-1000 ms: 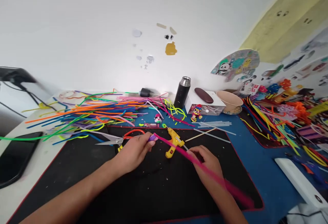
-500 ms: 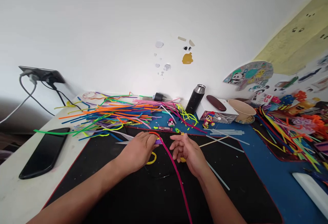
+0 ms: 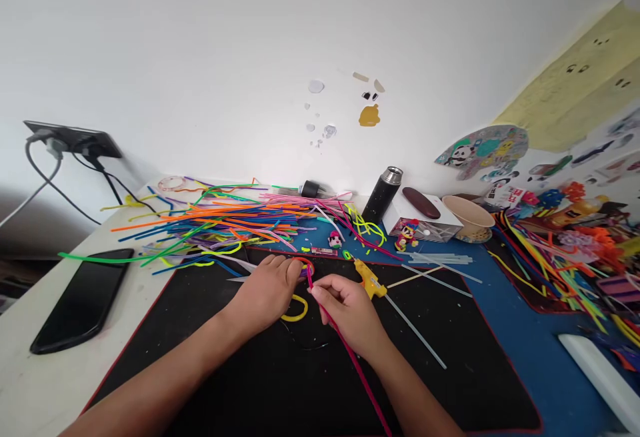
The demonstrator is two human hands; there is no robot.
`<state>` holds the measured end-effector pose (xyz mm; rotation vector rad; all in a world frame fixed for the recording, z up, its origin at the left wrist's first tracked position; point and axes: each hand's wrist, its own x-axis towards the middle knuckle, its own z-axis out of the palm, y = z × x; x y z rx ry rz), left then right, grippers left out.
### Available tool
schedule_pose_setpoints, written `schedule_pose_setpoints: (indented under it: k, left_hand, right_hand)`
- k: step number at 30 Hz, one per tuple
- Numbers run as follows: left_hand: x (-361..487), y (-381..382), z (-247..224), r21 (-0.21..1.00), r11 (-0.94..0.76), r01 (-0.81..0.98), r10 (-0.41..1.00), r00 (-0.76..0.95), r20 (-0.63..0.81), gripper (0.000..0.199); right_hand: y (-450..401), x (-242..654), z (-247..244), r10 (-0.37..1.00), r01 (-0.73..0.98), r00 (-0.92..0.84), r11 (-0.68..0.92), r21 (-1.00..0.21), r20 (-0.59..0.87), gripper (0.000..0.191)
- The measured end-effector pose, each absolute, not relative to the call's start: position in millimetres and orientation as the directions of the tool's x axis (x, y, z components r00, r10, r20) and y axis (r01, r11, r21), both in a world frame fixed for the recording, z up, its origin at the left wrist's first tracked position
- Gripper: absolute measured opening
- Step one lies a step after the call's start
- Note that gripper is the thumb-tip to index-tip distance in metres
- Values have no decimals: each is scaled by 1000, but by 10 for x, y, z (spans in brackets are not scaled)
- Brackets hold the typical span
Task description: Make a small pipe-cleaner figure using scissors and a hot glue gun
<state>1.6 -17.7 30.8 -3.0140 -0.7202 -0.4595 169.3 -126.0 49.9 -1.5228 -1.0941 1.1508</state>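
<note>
My left hand (image 3: 267,290) is closed around a small pipe-cleaner piece (image 3: 305,266) with orange, purple and yellow in it; most of it is hidden by my fingers. A long magenta pipe cleaner (image 3: 361,376) runs from that piece down toward the front edge of the view. Just below the piece, my right hand (image 3: 350,310) pinches this pipe cleaner between thumb and fingers. Partly under my left hand lie scissors with a yellow handle (image 3: 295,309), their blades poking out to the left. A yellow glue gun (image 3: 370,280) rests beyond my right hand.
Loose pipe cleaners (image 3: 235,217) pile up along the wall. Behind the black mat (image 3: 240,384) stand a black flask (image 3: 383,196), a white box (image 3: 445,229) and a bowl (image 3: 467,217). Translucent glue sticks (image 3: 417,334) lie at right, a black phone-like slab (image 3: 83,300) at left.
My right hand has moved left and closed on the magenta pipe cleaner; before, its fingers were apart. The glue gun it covered now shows. My left hand keeps its grip.
</note>
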Motion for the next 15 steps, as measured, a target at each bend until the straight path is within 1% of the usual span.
schedule_pose_setpoints:
  k: [4, 9, 12, 15]
  left_hand:
    - [15, -163, 312, 70, -882, 466, 468, 846, 256, 11]
    - [-9, -149, 362, 77, -874, 480, 485, 849, 212, 11]
    - [-22, -153, 403, 72, -871, 487, 490, 845, 212, 13]
    - [-24, -160, 429, 69, -865, 497, 500, 838, 219, 15]
  right_hand:
    - [-1223, 1621, 523, 961, 5, 143, -239, -971, -236, 34]
    - [-1223, 1550, 480, 960, -31, 103, -259, -965, -261, 41]
    - [-1223, 1540, 421, 961, -63, 134, -236, -970, -243, 49]
    - [-1209, 1542, 357, 955, -65, 184, -225, -972, -233, 51]
